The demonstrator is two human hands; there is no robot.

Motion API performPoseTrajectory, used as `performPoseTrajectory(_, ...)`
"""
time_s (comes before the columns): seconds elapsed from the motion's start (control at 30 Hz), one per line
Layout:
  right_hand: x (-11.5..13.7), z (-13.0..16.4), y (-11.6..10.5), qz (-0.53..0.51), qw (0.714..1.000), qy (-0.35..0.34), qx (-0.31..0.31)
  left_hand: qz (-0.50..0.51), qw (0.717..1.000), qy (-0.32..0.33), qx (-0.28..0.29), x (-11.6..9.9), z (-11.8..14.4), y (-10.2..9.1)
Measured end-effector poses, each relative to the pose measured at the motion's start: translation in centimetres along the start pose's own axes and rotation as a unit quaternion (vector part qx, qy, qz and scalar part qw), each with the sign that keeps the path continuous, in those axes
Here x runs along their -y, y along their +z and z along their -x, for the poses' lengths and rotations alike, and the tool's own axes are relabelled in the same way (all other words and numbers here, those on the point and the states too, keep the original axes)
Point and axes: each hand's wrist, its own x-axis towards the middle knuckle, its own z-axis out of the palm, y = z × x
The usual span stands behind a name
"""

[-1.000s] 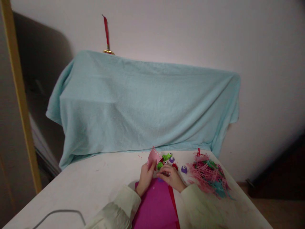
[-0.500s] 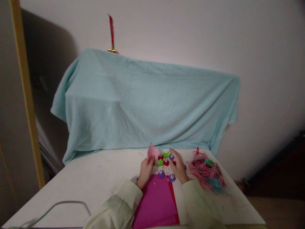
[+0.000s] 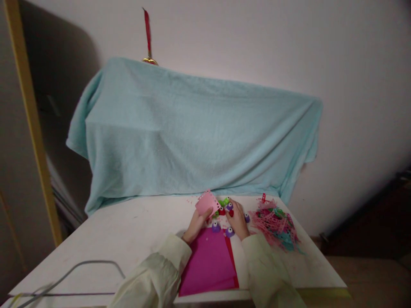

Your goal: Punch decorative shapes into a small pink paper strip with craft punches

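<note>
1. Pinching a small pink paper scrap (image 3: 207, 202) between thumb and fingers of the left hand (image 3: 196, 223), lifting it above the white table (image 3: 128, 239).
2. Reaching with the right hand (image 3: 238, 219) into the small craft punches (image 3: 225, 208); finger closure impossible to tell.
3. Judging the scrap light, thin, floppy and easily torn along its scalloped edge; gripping best at the plain lower edge.
4. Lying below: magenta sheets (image 3: 210, 267); right: paper trimmings (image 3: 276, 224).
</note>
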Motion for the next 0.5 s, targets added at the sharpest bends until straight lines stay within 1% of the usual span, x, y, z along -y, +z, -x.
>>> performPoseTrajectory(0.07,-0.23,0.14,0.17,0.01,1.0,0.014,-0.005,-0.008,1.0,-0.006,-0.004,0.29,-0.06,-0.13)
performPoseTrajectory(0.17,-0.57,0.32,0.37,0.024,0.999,0.024,-0.003,-0.01,1.0,0.003,-0.018,0.54,-0.08,-0.23)
performPoseTrajectory(0.23,-0.73,0.37,0.41,0.034,0.999,0.02,0.008,-0.006,1.0,0.012,-0.022,0.54,-0.08,-0.21)
performPoseTrajectory(0.37,-0.9,0.38,0.44,0.053,0.998,0.01,0.021,0.006,1.0,0.022,-0.011,0.38,-0.12,-0.12)
performPoseTrajectory(0.5,-0.85,0.42,0.5,0.059,0.998,0.002,0.029,0.008,1.0,0.019,-0.022,0.19,-0.05,0.06)
